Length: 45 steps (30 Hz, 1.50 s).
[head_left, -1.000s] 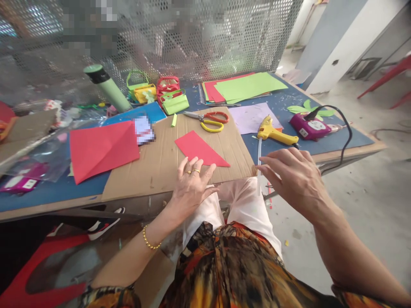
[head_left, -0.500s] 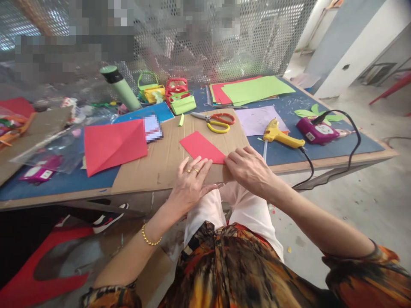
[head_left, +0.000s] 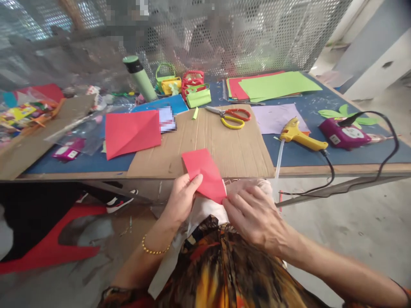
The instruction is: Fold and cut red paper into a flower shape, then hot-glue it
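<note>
A folded piece of red paper point(head_left: 207, 173) is held up over my lap, just off the table's front edge. My left hand point(head_left: 183, 194) pinches its left side, thumb on top and fingers underneath. At its lower right corner, the closed fingers of my right hand point(head_left: 253, 214) grip the paper's edge. Beyond it, scissors point(head_left: 231, 116) with one orange and one yellow handle lie on a cardboard sheet point(head_left: 192, 139). A larger creased red sheet point(head_left: 133, 132) rests to the left, partly over a phone point(head_left: 167, 119).
A yellow glue gun point(head_left: 302, 134) and a purple power socket point(head_left: 345, 132) with a black cord lie at right. Small paper bags point(head_left: 198, 96), a green bottle point(head_left: 141, 79) and green sheets point(head_left: 281, 87) stand or lie at the back. A person's shoe point(head_left: 121, 201) shows below the table.
Both hands have lifted the red paper off the cardboard and drawn it toward my body. My left hand went from lying flat on it to pinching it. The view has shifted left.
</note>
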Each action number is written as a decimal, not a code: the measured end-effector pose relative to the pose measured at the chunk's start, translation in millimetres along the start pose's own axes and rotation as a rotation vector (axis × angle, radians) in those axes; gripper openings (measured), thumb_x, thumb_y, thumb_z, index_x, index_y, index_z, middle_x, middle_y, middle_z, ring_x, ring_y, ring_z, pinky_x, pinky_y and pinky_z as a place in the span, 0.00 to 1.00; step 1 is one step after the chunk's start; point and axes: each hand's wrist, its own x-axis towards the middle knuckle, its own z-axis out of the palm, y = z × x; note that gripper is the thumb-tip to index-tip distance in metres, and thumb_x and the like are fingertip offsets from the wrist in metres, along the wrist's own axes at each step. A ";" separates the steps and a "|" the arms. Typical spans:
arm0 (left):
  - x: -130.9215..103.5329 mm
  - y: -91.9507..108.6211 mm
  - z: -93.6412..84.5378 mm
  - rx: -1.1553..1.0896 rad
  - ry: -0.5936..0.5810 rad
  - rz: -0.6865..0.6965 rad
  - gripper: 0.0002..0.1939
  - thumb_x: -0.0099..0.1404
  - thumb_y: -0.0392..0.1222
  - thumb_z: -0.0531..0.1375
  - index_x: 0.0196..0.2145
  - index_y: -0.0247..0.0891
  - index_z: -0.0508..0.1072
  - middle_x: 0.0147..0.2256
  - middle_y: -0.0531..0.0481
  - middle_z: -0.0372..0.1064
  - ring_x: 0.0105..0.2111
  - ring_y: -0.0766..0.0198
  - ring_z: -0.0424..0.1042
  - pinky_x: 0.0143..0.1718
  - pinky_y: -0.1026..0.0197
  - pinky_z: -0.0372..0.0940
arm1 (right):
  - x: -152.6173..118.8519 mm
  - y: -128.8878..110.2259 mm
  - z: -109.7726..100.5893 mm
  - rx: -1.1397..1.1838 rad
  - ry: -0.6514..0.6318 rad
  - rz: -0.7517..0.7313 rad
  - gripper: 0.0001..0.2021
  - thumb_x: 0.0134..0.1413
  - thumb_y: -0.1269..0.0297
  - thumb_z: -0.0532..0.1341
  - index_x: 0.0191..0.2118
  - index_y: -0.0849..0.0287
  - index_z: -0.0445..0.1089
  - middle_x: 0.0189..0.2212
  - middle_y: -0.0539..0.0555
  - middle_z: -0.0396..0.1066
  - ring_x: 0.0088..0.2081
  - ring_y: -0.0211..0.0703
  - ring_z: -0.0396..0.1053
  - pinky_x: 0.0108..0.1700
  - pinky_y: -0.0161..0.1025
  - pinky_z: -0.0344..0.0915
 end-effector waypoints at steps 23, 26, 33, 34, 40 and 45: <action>100.4 48.0 -19.0 1.090 -0.216 1.234 0.13 0.76 0.45 0.59 0.40 0.41 0.82 0.38 0.44 0.78 0.41 0.56 0.74 0.47 0.50 0.68 | 49.1 107.8 9.2 -0.053 0.220 0.008 0.11 0.71 0.70 0.59 0.36 0.54 0.76 0.33 0.53 0.69 0.34 0.43 0.61 0.38 0.44 0.54; 103.6 28.8 -29.0 1.321 -0.342 1.309 0.16 0.78 0.37 0.54 0.39 0.40 0.82 0.35 0.44 0.77 0.37 0.57 0.70 0.41 0.52 0.64 | 37.3 110.2 21.4 -0.140 -0.028 -0.059 0.15 0.72 0.72 0.54 0.34 0.57 0.74 0.33 0.55 0.70 0.33 0.43 0.59 0.38 0.44 0.51; 75.1 18.6 -39.5 1.374 -0.447 1.191 0.16 0.77 0.37 0.54 0.53 0.38 0.80 0.47 0.41 0.79 0.45 0.54 0.73 0.46 0.50 0.60 | 24.9 98.0 20.4 -0.051 -0.200 0.005 0.16 0.74 0.71 0.52 0.39 0.60 0.76 0.34 0.59 0.73 0.35 0.47 0.62 0.38 0.43 0.54; 72.7 19.4 -39.3 1.354 -0.467 1.179 0.16 0.76 0.38 0.54 0.53 0.38 0.80 0.48 0.41 0.79 0.45 0.54 0.73 0.46 0.50 0.60 | 24.1 96.7 19.4 -0.039 -0.201 0.015 0.16 0.73 0.72 0.51 0.40 0.61 0.77 0.35 0.59 0.73 0.36 0.47 0.63 0.39 0.43 0.55; 77.5 20.9 -29.9 1.217 -0.444 0.975 0.12 0.75 0.40 0.57 0.46 0.37 0.81 0.43 0.43 0.80 0.44 0.56 0.74 0.47 0.52 0.62 | 20.2 96.3 18.0 0.159 -0.158 0.133 0.16 0.74 0.66 0.53 0.41 0.60 0.79 0.37 0.62 0.75 0.38 0.49 0.67 0.40 0.44 0.62; 90.8 27.8 -13.2 1.095 -0.303 0.573 0.12 0.70 0.45 0.64 0.30 0.37 0.79 0.36 0.47 0.77 0.37 0.58 0.74 0.39 0.57 0.66 | 31.2 100.6 18.1 0.337 -0.161 0.403 0.15 0.70 0.61 0.58 0.31 0.58 0.73 0.30 0.54 0.70 0.30 0.40 0.64 0.34 0.38 0.59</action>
